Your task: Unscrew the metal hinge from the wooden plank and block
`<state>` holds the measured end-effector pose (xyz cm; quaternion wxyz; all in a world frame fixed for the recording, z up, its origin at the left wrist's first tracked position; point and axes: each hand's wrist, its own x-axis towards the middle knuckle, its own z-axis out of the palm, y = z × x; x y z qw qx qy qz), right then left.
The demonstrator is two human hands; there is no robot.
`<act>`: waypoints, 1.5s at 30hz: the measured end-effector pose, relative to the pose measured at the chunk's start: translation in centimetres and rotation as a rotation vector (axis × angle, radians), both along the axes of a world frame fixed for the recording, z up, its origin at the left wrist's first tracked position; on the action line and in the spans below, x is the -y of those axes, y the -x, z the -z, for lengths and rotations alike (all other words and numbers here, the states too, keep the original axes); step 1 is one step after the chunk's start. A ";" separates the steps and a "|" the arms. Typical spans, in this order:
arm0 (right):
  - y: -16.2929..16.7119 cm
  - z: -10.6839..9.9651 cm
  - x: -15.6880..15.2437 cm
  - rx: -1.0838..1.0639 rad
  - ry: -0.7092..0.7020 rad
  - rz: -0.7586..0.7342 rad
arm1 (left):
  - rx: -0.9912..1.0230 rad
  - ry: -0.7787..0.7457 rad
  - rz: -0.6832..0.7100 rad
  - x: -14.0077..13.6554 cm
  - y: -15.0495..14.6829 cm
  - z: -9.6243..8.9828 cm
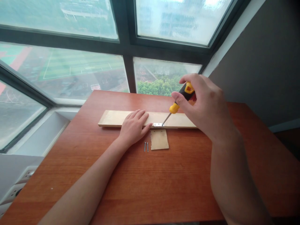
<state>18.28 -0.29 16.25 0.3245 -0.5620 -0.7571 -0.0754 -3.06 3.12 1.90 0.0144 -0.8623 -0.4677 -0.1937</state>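
Note:
A long pale wooden board (112, 118) lies across the table. My left hand (134, 126) rests flat on it, fingers stretched out, thumb beside a small metal hinge or bracket (158, 124) at the board's near edge. My right hand (203, 106) is closed around the black and yellow handle of a screwdriver (174, 107). The screwdriver slants down to the left, its tip at the right end of the metal piece. A small square wooden piece (159, 140) lies just in front of the board. Left of it are two screws (146, 147), side by side.
The brown wooden table (159, 184) stands against large windows with a dark frame (127, 47). A grey wall (262, 72) rises at the right. Power sockets (14, 192) sit low at the left, beside the table's edge.

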 end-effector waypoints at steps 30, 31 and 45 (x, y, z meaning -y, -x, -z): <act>-0.1 0.0 -0.2 -0.010 -0.080 -0.048 | -0.011 -0.015 0.000 0.0 0.0 0.0; -0.1 0.0 -0.2 -0.017 -0.080 -0.040 | -0.013 -0.016 0.000 0.0 0.0 0.0; 0.3 0.6 -0.5 -0.097 -0.100 -0.024 | 0.007 -0.008 0.006 0.0 0.0 0.0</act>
